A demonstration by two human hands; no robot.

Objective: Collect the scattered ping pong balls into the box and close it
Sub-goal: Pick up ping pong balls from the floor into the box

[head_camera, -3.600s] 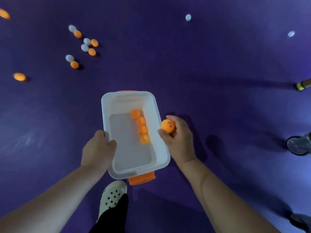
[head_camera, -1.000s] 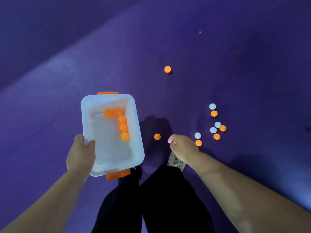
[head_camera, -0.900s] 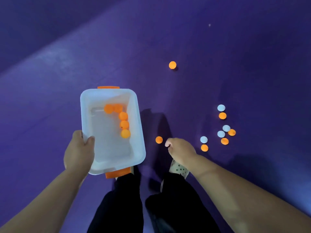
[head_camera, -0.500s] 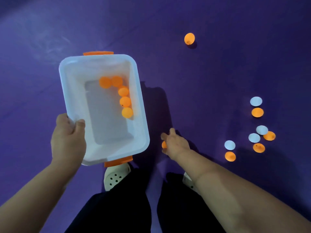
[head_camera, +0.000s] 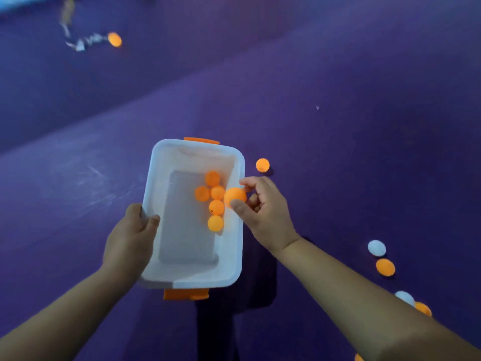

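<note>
Right hand pinches orange ping pong ball over white box; left hand grips its rim; seemingly five balls inside.

The box is open on top. Five orange balls crowd its right wall, and its left and near floor is bare. The left hand covers the left rim. The right hand, pinching the held ball, covers the right rim.

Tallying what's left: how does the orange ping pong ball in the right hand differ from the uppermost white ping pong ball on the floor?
The orange ping pong ball is pinched by the right hand over the white plastic box; the white ping pong ball lies on the purple floor. Colours differ: orange against white. Both are round.
</note>
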